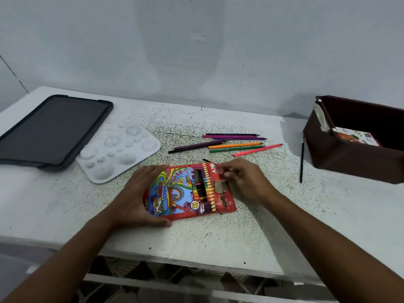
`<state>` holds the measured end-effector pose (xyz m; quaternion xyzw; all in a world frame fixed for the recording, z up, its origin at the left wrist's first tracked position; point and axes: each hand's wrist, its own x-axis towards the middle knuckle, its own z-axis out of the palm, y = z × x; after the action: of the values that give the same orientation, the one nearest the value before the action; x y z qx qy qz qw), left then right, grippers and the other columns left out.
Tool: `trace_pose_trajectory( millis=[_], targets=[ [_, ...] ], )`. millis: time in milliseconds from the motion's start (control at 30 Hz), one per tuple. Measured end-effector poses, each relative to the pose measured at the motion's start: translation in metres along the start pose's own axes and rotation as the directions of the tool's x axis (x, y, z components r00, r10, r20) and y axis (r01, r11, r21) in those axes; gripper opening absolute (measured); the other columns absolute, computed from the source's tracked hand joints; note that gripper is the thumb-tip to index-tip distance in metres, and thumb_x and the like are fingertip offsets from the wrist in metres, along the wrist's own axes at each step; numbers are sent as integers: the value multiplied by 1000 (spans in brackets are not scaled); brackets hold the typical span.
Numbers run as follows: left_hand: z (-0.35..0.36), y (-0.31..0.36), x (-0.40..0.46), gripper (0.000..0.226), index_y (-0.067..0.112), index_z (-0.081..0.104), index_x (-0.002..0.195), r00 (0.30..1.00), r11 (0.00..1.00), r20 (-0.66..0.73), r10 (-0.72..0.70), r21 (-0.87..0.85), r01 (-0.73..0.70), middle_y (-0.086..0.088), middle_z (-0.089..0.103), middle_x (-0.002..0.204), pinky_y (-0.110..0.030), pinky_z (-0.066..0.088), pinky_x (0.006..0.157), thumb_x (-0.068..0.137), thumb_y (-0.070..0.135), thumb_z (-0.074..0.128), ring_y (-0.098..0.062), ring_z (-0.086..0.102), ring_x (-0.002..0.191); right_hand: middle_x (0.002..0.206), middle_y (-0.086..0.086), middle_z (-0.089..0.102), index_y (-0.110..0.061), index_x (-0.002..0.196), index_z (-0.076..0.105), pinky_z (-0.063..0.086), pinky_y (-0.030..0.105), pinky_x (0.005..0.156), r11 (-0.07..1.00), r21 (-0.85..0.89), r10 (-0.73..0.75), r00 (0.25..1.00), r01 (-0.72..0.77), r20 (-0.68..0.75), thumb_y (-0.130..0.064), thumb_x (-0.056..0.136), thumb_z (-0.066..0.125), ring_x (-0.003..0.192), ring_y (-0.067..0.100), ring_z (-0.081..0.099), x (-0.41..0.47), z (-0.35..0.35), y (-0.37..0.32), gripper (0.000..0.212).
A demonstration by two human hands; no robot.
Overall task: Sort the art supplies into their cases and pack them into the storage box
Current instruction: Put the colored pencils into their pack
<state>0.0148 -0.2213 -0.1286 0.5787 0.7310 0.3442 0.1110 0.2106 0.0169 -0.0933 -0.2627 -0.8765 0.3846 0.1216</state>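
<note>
Speckled white table (218, 232) against a pale bare wall. Red colour-pencil case (190, 191) flat near the front edge, long axis left to right, open end to the right. Left hand (140, 197) curled round its left end; right hand (242, 178) pinching a dark pencil (207, 160) at the opening. Loose pencils (231, 143) behind, lying left to right, tips rightward. Brown storage box (349, 156) far right, tablet (50, 130) and white palette (118, 152) left.

Home craft desk (218, 232), plain wall (196, 40)
</note>
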Motion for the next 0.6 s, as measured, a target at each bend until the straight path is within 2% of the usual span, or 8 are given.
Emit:
trace_pose_trajectory(
  millis=[67, 133, 200, 300, 367, 467, 600],
  targets=[
    [0, 1, -1, 120, 46, 21, 146, 1000, 1000, -1, 1, -3, -1, 24, 31, 142, -46, 38, 108, 45, 74, 79, -10, 33, 132, 127, -1, 55, -17, 125, 61, 46, 20, 87, 996, -58, 59, 989, -67, -134, -5, 95, 52, 96, 3, 54, 9, -21, 8, 33],
    [0, 1, -1, 120, 46, 20, 146, 1000, 1000, 3, -1, 0, 1, 23, 31, 142, -46, 38, 108, 45, 75, 79, -11, 33, 133, 138, 3, 50, -17, 130, 56, 41, 26, 95, 959, -246, 76, 963, -142, -260, -4, 96, 50, 112, 17, 54, 20, -46, 27, 37],
    [0, 0, -1, 120, 46, 20, 146, 1000, 1000, 5, -2, 0, 2, 23, 31, 141, -46, 38, 107, 45, 75, 79, -10, 33, 133, 144, 9, 44, -14, 135, 51, 34, 35, 105, 877, -443, 86, 968, -186, -237, 1, 94, 49, 128, 27, 44, 29, -70, 51, 44],
    [-1, 1, 0, 121, 46, 20, 146, 1000, 1000, 7, -3, -7, 3, 25, 29, 142, -42, 38, 107, 45, 73, 80, -6, 32, 132, 137, 15, 50, -9, 133, 53, 37, 40, 102, 782, -607, 100, 990, -141, -102, 4, 89, 49, 124, 34, 47, 35, -91, 79, 46],
    [0, 1, 0, 121, 45, 22, 147, 1000, 1000, 2, 2, -7, -2, 24, 30, 142, -42, 38, 107, 45, 73, 80, -8, 34, 131, 123, 16, 58, -10, 124, 60, 43, 42, 94, 774, -620, 76, 991, -130, -113, 3, 89, 50, 112, 37, 53, 35, -93, 87, 39],
    [0, 0, 0, 122, 42, 23, 147, 1000, 1000, 4, -5, 1, 5, 22, 33, 140, -44, 39, 106, 44, 72, 82, -12, 36, 130, 107, 12, 59, -18, 118, 63, 48, 43, 81, 785, -586, 87, 973, -199, -215, -9, 93, 50, 102, 36, 53, 34, -91, 93, 30],
    [0, 0, 0, 122, 41, 24, 147, 1000, 1000, 5, -20, -1, 20, 15, 35, 141, -47, 39, 107, 44, 71, 83, -12, 35, 131, 106, 14, 53, -20, 126, 59, 50, 42, 80, 804, -550, 89, 961, -225, -263, -13, 94, 52, 98, 36, 54, 30, -90, 102, 34]
  ],
)
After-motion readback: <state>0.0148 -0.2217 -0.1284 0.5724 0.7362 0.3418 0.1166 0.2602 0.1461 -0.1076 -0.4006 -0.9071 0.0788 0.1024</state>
